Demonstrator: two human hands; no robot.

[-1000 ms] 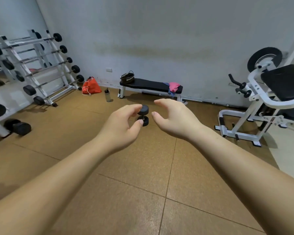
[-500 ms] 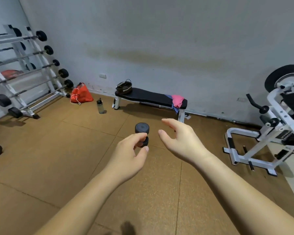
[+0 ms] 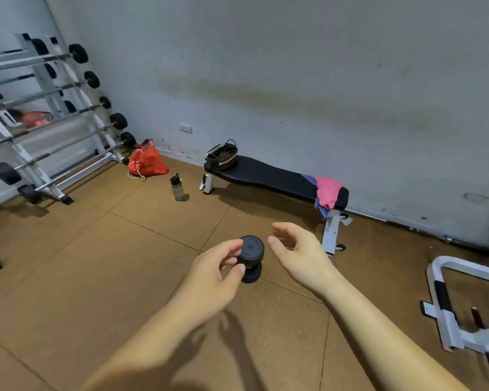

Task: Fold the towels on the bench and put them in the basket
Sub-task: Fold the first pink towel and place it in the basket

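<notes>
Head view looks down across a brown tiled gym floor toward a grey wall. Both bare forearms reach forward from the bottom of the frame. The left hand point(image 3: 212, 277) sits at lower centre with its fingers loosely curled and thumb apart, holding nothing. The right hand point(image 3: 299, 258), just right of it, has its fingers relaxed and slightly spread, also empty. Between them in the picture a black dumbbell point(image 3: 250, 249) stands on end on the floor. The left fingertips overlap its upper disc, and contact cannot be told. A faint mark on that disc is too blurred to read. Against the wall at centre stands a black padded bench point(image 3: 266, 176). The towels point(image 3: 328, 190), one pink and one blue, lie crumpled and draped over its right end. A dark woven basket point(image 3: 222, 156) sits on its left end, well apart from them. Left of the bench on the floor stand a dark-capped bottle point(image 3: 178, 189) and a red drawstring bag point(image 3: 147, 162). A barbell rack point(image 3: 54, 108) fills the upper left. A white machine frame point(image 3: 449, 320) shows at lower right.
</notes>
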